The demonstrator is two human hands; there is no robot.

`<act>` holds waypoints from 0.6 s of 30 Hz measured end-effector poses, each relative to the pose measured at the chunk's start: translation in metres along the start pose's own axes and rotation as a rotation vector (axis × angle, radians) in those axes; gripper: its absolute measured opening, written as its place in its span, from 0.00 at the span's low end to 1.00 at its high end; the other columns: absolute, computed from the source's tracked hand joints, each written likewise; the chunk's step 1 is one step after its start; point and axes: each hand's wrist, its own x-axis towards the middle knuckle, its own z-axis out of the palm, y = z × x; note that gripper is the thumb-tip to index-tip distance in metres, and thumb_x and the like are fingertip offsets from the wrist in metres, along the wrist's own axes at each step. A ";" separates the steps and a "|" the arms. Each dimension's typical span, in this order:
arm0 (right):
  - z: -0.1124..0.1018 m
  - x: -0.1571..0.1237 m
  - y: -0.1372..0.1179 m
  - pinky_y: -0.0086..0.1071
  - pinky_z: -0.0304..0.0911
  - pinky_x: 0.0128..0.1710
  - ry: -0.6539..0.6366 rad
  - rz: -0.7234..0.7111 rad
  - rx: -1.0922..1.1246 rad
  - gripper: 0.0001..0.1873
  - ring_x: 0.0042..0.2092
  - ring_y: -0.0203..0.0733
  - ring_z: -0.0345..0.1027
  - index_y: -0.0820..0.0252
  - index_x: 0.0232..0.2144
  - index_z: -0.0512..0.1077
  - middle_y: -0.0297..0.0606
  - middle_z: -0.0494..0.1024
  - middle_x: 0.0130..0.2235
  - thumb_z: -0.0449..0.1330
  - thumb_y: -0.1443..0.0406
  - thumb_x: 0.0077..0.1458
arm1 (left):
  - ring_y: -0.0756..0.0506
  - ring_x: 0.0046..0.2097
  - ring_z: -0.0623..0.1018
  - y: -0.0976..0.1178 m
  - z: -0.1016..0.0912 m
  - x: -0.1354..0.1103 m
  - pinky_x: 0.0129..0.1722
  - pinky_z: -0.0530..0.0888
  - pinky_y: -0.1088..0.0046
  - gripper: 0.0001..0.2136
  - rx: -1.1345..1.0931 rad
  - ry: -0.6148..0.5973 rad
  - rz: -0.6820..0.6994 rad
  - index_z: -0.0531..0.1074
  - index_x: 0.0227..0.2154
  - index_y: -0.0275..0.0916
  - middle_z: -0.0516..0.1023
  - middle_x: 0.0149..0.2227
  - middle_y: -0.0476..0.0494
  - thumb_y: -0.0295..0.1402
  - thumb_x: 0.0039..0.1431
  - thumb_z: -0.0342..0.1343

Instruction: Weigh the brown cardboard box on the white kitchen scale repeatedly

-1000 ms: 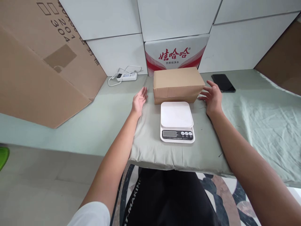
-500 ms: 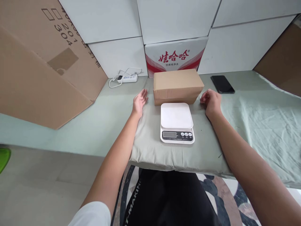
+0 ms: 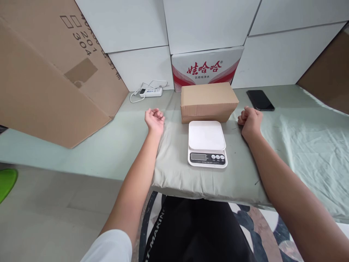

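Observation:
A brown cardboard box lies on the pale green cloth, just behind a white kitchen scale with a dark display strip. My left hand rests on the cloth left of the box, curled into a fist with nothing in it. My right hand sits right of the box, also closed into an empty fist. Neither hand touches the box or the scale.
A large cardboard sheet leans at the left. A red and white carton stands behind the box among white boxes. A white power strip lies at the back left, a black phone at the back right.
Both hands have closed from open to fists. The right hand drew back from the box's right end; the left pulled slightly back too.

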 end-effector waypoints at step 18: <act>0.003 -0.003 -0.010 0.33 0.31 0.23 0.031 0.107 0.162 0.27 0.22 0.27 0.35 0.54 0.21 0.50 0.23 0.47 0.21 0.68 0.62 0.51 | 0.51 0.19 0.40 0.027 -0.011 -0.002 0.16 0.47 0.73 0.28 -0.287 0.110 0.045 0.40 0.20 0.44 0.37 0.18 0.58 0.36 0.79 0.44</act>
